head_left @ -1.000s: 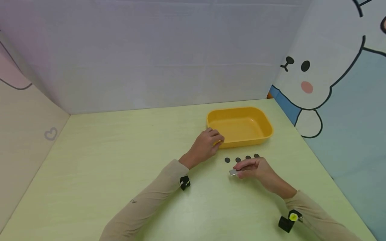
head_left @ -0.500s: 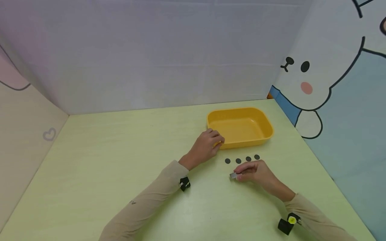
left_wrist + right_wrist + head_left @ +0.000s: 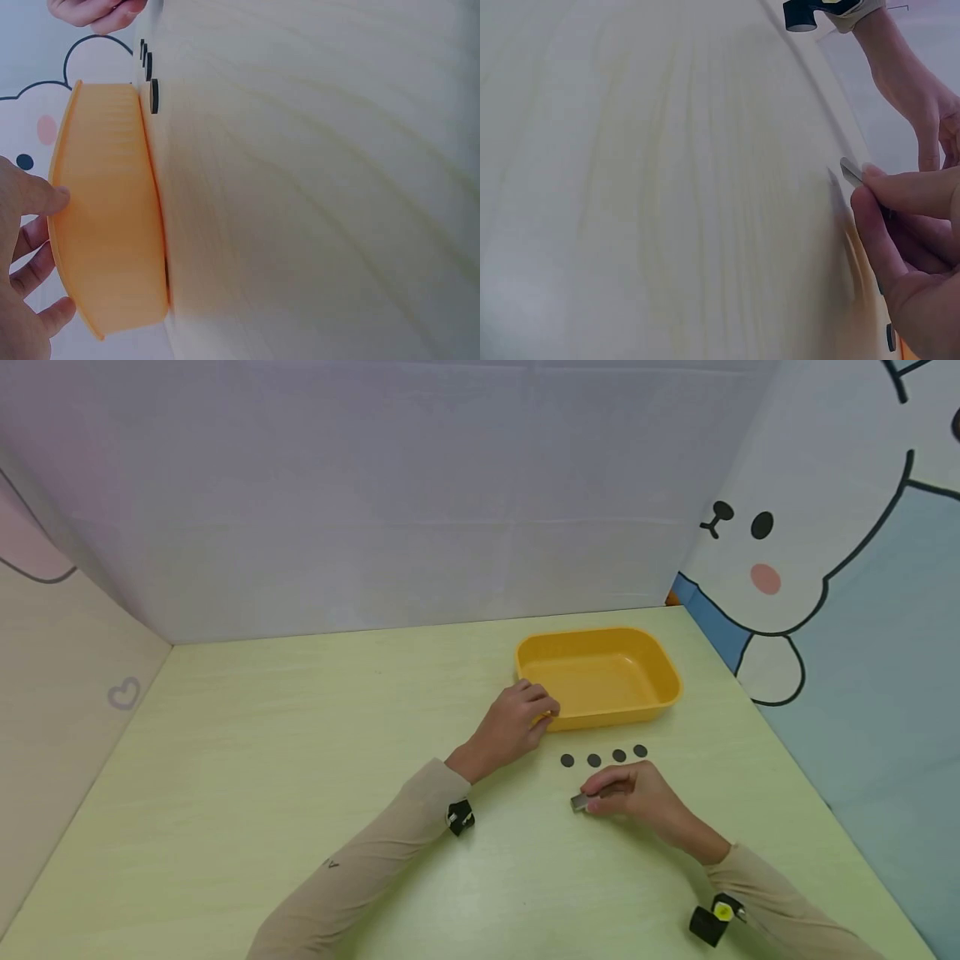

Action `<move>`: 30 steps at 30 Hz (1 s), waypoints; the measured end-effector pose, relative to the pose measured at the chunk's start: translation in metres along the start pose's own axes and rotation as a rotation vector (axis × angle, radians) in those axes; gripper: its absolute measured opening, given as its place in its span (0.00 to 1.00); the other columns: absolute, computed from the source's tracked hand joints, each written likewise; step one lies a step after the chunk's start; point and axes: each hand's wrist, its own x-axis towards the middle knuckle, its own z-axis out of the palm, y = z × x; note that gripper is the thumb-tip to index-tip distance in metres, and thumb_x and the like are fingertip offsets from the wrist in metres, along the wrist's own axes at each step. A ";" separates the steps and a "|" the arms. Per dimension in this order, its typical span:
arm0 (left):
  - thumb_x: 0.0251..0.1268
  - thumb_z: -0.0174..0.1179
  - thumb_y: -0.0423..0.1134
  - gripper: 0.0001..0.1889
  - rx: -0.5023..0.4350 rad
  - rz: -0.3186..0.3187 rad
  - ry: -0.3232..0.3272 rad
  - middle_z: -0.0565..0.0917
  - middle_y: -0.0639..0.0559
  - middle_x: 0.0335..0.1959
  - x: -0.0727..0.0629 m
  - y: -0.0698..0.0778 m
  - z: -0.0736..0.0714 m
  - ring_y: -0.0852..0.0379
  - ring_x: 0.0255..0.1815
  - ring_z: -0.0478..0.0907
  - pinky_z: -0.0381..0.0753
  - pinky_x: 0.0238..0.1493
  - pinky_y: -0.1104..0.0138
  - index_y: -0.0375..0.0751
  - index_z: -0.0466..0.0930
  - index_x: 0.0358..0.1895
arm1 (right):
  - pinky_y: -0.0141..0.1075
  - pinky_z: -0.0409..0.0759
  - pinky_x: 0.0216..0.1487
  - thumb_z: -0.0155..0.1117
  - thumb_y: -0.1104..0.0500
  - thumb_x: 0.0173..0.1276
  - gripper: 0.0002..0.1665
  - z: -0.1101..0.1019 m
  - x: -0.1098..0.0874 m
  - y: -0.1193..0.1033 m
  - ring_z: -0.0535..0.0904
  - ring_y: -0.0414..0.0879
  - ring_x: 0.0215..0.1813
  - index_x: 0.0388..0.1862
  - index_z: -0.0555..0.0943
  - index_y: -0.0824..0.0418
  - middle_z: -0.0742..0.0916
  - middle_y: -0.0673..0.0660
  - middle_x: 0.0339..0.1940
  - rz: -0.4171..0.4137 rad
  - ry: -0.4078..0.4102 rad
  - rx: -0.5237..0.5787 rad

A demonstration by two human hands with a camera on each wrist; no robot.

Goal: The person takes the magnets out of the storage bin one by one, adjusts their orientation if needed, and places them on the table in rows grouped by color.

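A yellow plastic tray (image 3: 622, 717) stands on the table toward the back right. My left hand (image 3: 516, 723) grips its near left corner, the thumb outside the rim and the fingers reaching over it, as the left wrist view shows. Between thumb and fingers my right hand (image 3: 637, 797) pinches a small flat silver metal piece (image 3: 580, 802), held just above the table, most of it hidden by the fingers. Several small dark round discs (image 3: 594, 760) lie in a row between the tray and my right hand.
The pale green wooden table (image 3: 300, 735) extends to the left and front. A plain wall cloth (image 3: 375, 510) closes off the back. On the right rises a panel with a cartoon animal (image 3: 795, 543). Both wrists carry black camera mounts (image 3: 708, 925).
My right hand has drawn slightly toward me with the silver metal piece, away from the discs, and its tip has tilted lower. The left hand stays on the tray.
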 end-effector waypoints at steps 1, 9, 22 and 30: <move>0.55 0.67 0.32 0.03 0.001 0.001 0.001 0.81 0.53 0.34 0.000 0.000 0.000 0.55 0.36 0.72 0.72 0.39 0.67 0.42 0.84 0.33 | 0.32 0.80 0.41 0.74 0.63 0.53 0.15 0.000 0.000 0.001 0.84 0.48 0.39 0.40 0.84 0.68 0.86 0.62 0.39 -0.004 0.001 -0.010; 0.55 0.67 0.32 0.03 -0.009 -0.007 0.000 0.81 0.52 0.34 -0.001 0.000 0.000 0.55 0.36 0.72 0.73 0.40 0.66 0.41 0.84 0.33 | 0.31 0.80 0.39 0.73 0.62 0.54 0.13 0.001 0.000 0.005 0.83 0.47 0.37 0.39 0.85 0.65 0.87 0.59 0.37 -0.035 0.012 -0.099; 0.56 0.66 0.32 0.03 -0.005 -0.011 -0.001 0.81 0.52 0.34 -0.002 -0.001 0.003 0.55 0.36 0.72 0.72 0.41 0.66 0.42 0.83 0.34 | 0.31 0.80 0.39 0.74 0.63 0.53 0.11 0.002 -0.002 0.002 0.81 0.42 0.36 0.37 0.86 0.61 0.86 0.53 0.36 -0.130 0.032 -0.261; 0.56 0.66 0.32 0.03 -0.008 -0.017 -0.005 0.81 0.52 0.34 -0.002 -0.001 0.003 0.54 0.36 0.72 0.72 0.40 0.66 0.42 0.84 0.34 | 0.31 0.80 0.37 0.73 0.64 0.53 0.11 0.002 -0.003 0.000 0.80 0.43 0.35 0.37 0.85 0.61 0.86 0.54 0.37 -0.168 0.009 -0.294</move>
